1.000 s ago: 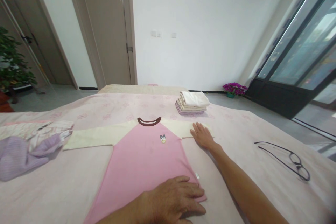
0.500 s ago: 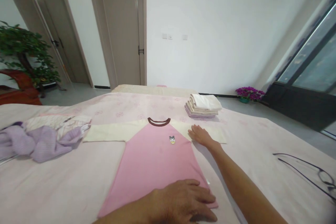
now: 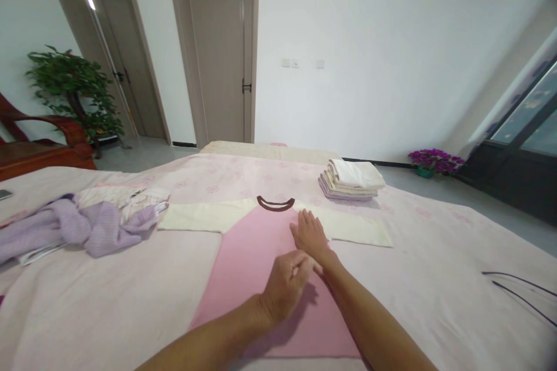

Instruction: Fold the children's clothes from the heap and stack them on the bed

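A pink long-sleeved top [image 3: 256,266] with cream sleeves and a dark brown neckline lies spread flat, neck away from me. My right hand [image 3: 310,235] rests flat on its upper right part by the shoulder seam, fingers stretched out. It covers the place of the small duck-face print. Above the middle of the top, my left hand [image 3: 287,284] is raised with its fingers curled, close to my right wrist. A shadow falls on the pink cloth below it. I see nothing in its curl. Whether it touches the right forearm, I cannot tell.
A stack of folded clothes [image 3: 352,179] sits beyond the right sleeve. Crumpled lilac and whitish clothes [image 3: 96,220] lie at the left on the pale pink cover [image 3: 435,278]. Eyeglass temples [image 3: 517,290] show at the right edge. A wooden chair [image 3: 47,139] stands beyond, left.
My left hand has lifted from the hem and moved up the top, its fingers curling. My right hand has shifted from the sleeve inward to the chest. The view has turned slightly left.
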### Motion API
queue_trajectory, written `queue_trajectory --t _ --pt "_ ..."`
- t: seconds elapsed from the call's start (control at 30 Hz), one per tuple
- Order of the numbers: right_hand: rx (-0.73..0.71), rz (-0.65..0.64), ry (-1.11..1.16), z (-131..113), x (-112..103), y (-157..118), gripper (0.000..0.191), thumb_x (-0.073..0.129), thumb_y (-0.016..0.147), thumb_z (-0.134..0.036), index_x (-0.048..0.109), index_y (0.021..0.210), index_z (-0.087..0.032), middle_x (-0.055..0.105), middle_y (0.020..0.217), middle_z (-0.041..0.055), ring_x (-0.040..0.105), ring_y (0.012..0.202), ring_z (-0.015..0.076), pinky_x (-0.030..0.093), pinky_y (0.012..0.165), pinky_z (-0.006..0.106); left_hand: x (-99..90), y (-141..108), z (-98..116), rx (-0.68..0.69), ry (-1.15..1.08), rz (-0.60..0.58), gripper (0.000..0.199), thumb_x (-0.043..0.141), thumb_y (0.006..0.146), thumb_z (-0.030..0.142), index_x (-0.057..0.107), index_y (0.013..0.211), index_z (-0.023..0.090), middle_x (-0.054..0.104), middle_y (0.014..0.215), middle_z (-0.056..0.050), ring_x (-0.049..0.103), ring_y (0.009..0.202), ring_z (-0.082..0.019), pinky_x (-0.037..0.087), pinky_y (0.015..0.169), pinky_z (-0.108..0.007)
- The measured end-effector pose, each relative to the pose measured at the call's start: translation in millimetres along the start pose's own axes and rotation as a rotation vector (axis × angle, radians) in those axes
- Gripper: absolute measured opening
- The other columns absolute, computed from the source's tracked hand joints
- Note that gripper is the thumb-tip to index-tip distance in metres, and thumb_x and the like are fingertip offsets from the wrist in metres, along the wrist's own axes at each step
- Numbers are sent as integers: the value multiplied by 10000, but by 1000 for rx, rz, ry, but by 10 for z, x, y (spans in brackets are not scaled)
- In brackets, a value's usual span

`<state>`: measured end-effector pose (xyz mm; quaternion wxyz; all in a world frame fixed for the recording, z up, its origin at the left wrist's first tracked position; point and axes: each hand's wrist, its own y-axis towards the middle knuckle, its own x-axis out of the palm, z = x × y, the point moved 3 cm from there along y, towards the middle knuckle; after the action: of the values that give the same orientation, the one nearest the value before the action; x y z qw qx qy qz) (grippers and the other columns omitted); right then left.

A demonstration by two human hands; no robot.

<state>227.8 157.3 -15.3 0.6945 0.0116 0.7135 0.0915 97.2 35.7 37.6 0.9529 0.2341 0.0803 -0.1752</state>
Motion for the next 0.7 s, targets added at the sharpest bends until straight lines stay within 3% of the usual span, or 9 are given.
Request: queue_trajectory --t 0.1,0.2,0.3,0.37,0.53,0.63,0.7 --pt "62 38 10 -23 43 -68 635 266 1001 -439 329 1494 -45 299 1562 192 224 1458 318 156 1169 481 -522 320 -219 -53 308 75 377 370 980 385 665 1112 189 690 1157 -92 633 1105 -222 474 1001 -412" --pt "58 40 19 -18 28 -65 643 247 1001 -456 327 1500 -60 301 1564 179 228 1457 310 146 1171 480 -1099 523 -627 -165 915 -5 471 321 984 393 519 1358 187 461 1492 -98 324 1434 -230 280 1166 -410" --pt "58 43 22 -10 18 -55 640 251 1001 -458 339 1494 -59 310 1559 187 237 1454 305 153 1170 474 -1694 505 -1021 -292 1066 9 544 339 970 415 429 1436 150 336 1565 -135 193 1482 -281 192 1186 -461" --pt "45 60 19 -13 19 -57 633 258 1001 -449 347 1488 -54 313 1555 194 237 1453 306 155 1168 475 -2074 398 -1226 -368 1126 32 635 360 959 446 389 1450 45 282 1565 -228 181 1474 -354 173 1171 -517" --pt "37 68 14 -20 35 -62 616 275 999 -427 356 1480 -50 319 1553 196 238 1451 308 155 1166 484 -2942 48 -1568 -609 1364 -14 700 275 963 585 297 1522 164 249 1592 -174 219 1467 -333 192 1153 -501" --pt "35 79 17 -23 33 -60 614 275 998 -430 364 1475 -54 323 1552 190 245 1448 305 164 1165 480 -3306 -78 -1614 -689 1384 37 680 270 974 551 298 1518 143 262 1583 -192 215 1465 -343 222 1137 -500" --pt "32 82 17 -24 33 -59 616 272 997 -434 371 1471 -54 322 1553 189 249 1446 307 169 1164 480 -3402 -92 -1584 -728 1375 73 671 278 980 500 326 1493 70 275 1561 -243 230 1453 -373 248 1119 -517"
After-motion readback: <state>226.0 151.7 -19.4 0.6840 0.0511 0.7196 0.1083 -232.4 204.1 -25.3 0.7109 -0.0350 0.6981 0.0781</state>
